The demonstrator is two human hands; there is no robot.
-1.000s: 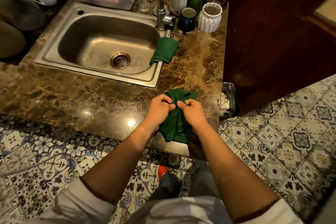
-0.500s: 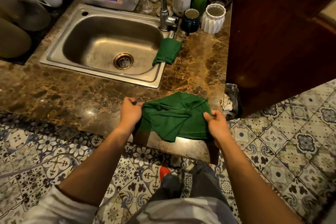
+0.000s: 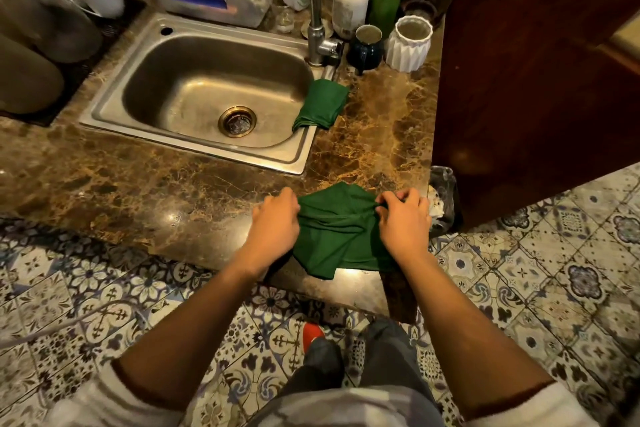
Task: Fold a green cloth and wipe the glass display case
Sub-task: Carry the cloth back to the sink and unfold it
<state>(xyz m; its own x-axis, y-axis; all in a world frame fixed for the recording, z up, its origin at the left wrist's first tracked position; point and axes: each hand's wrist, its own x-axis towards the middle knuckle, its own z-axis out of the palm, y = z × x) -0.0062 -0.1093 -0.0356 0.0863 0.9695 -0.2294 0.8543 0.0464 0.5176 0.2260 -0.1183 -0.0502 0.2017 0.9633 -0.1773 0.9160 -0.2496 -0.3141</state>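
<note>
Gripping green cloth, hands closer than before.

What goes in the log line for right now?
step: folding | left hand: grips green cloth | right hand: pinches cloth | cloth on: marble counter

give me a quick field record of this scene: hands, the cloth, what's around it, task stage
left hand: grips the left edge of the green cloth
right hand: pinches the cloth's right edge
cloth state: rumpled, lying at the front edge of the marble counter, not yet neatly folded
second cloth: folded, on the sink rim
nearby: faucet, white vase
task stage: folding; no wiping yet
</note>
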